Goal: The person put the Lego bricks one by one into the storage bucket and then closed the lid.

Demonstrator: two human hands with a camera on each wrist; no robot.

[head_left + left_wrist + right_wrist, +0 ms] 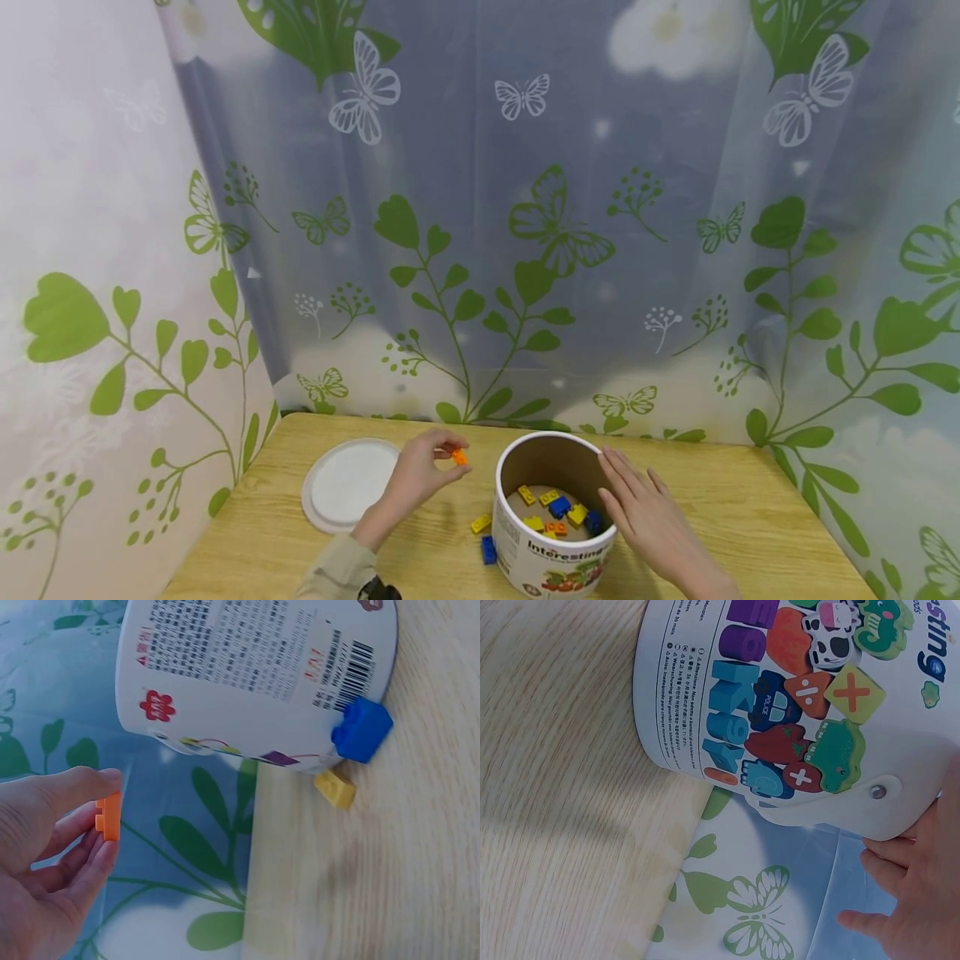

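one orange plastic brick (460,457), pinched in our left fingers (446,438), hangs just left of the round white bucket (555,557) our straight right fingers (628,479) touch.

The site is a screened tabletop booth; the wider room type cannot be determined. Butterfly-and-leaf-printed curtains (480,208) enclose the wood-grain table (750,508) from 9 through 12 to 3 o'clock.

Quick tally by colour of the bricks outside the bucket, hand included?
Orange brick: 1, pinched in the left hand
Yellow brick: 1, on the table
Blue brick: 1, on the table
Total: 3 outside the bucket
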